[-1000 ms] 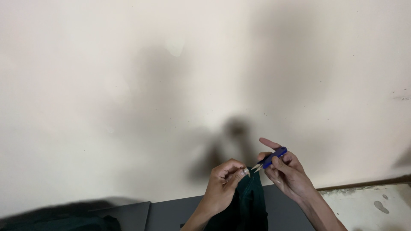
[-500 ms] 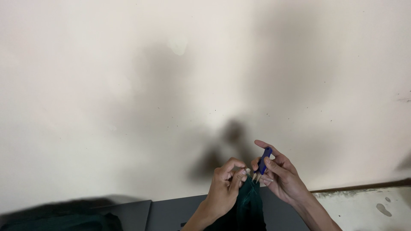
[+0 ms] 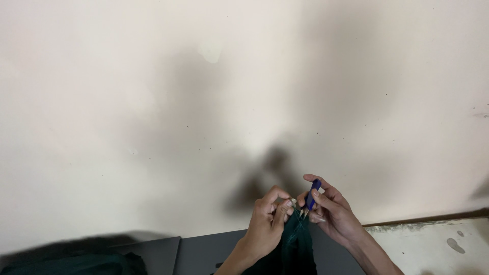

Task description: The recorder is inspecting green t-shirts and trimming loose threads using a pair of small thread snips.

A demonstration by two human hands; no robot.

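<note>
A broad cream wall (image 3: 204, 102) fills most of the view, matte and slightly speckled, with soft grey shadows across it and a darker shadow just above the hands. Along the bottom runs a flat grey table (image 3: 204, 249), smooth and dull. To the right, a pale scuffed ledge (image 3: 433, 244) with chipped, blotchy paint meets the wall at a dark seam. At the lower left corner lies a heap of dark cloth (image 3: 76, 264), soft and rumpled.

Low in the middle, a dark green fabric (image 3: 295, 244) rises in a gathered, narrowing fold from the bottom edge to the two hands, hanging between the wrists. The left hand (image 3: 267, 224) has its grip closed, thumb and fingertips pinching the top edge of the fabric. The right hand (image 3: 331, 211) sits just beside it, its grip closed around a small blue-handled thread snipper (image 3: 314, 194), held upright between thumb and forefinger. The handle looks like smooth plastic. The thin metal blades point down to the pinched fabric edge, just right of the left fingertips. Whether the blades touch the cloth I cannot tell.
</note>
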